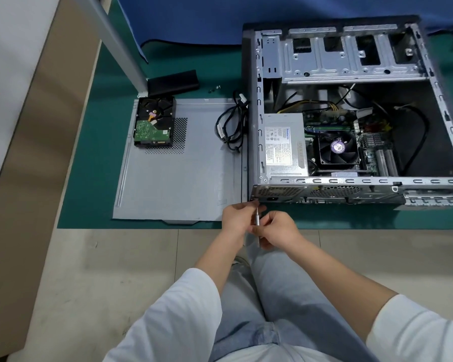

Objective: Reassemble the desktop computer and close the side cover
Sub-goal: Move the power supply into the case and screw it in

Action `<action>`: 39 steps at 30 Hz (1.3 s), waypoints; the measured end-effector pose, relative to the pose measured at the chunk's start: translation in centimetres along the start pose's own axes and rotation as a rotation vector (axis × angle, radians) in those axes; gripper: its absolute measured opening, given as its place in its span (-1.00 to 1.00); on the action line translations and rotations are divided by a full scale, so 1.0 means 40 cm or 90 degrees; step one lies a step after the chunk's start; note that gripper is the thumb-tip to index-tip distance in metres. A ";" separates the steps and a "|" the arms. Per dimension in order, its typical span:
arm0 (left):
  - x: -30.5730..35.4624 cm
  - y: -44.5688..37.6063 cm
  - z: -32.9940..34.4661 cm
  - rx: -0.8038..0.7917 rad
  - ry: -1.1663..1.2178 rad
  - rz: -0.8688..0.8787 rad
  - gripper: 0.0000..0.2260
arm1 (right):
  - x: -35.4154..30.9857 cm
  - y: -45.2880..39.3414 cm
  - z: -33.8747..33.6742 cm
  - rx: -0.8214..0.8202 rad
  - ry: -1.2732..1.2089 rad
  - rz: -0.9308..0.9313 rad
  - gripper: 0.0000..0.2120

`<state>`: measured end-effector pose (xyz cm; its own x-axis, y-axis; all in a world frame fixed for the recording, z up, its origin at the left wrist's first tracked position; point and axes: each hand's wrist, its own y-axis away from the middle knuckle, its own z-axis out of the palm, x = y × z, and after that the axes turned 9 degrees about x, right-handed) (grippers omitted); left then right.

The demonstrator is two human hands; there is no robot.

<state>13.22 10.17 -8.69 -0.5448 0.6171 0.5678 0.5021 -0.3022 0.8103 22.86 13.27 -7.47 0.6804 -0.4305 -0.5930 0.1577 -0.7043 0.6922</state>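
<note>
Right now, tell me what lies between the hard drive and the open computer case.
In the head view, bare side cover, then a loose bundle of black cables, lies between the hard drive and the computer case.

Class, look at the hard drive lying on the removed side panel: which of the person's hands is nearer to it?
Left. The left hand is below and right of the hard drive, by the panel's near corner; the right hand lies farther right, gripping the screwdriver.

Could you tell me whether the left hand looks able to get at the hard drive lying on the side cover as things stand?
Probably yes. The hard drive lies uncovered on the side cover, on the left hand's own side, with bare panel between them. But that hand is busy at the screwdriver with the right hand and must let go first.
</note>
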 end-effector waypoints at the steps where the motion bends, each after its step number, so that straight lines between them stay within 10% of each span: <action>1: 0.000 -0.001 0.000 0.001 -0.004 0.001 -0.94 | -0.001 -0.001 0.000 0.002 0.011 -0.005 -0.68; 39: 0.008 -0.011 -0.023 0.014 -0.149 0.094 -0.94 | -0.003 0.019 0.011 -0.105 -0.317 0.142 -0.91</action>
<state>12.21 9.83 -8.76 -0.2960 0.7188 0.6291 0.5811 -0.3872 0.7158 22.59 12.53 -7.07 0.2971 -0.8013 -0.5194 0.1854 -0.4851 0.8545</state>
